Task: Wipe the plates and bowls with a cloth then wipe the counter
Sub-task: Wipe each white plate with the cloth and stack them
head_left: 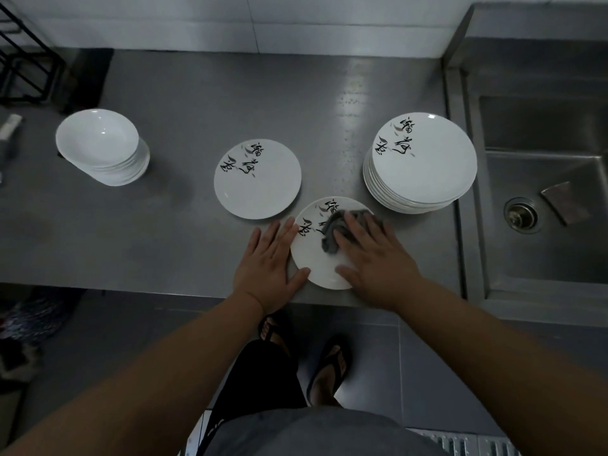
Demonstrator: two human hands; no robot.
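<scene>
A white plate with black brush lettering (pixel 316 261) lies near the front edge of the steel counter (pixel 184 103). My right hand (pixel 375 258) lies flat on a crumpled grey cloth (pixel 332 230) and presses it onto this plate. My left hand (pixel 268 261) rests flat on the counter with its straight fingers and thumb touching the plate's left rim. A single plate of the same kind (pixel 257 179) lies just behind. A tall stack of such plates (pixel 421 162) stands at the right. A stack of white bowls (pixel 103 146) stands at the left.
A sink (pixel 543 205) with a drain and a grey scrap lies to the right of the counter. A black wire rack (pixel 23 60) stands at the back left against the tiled wall. My feet in sandals show below the counter edge.
</scene>
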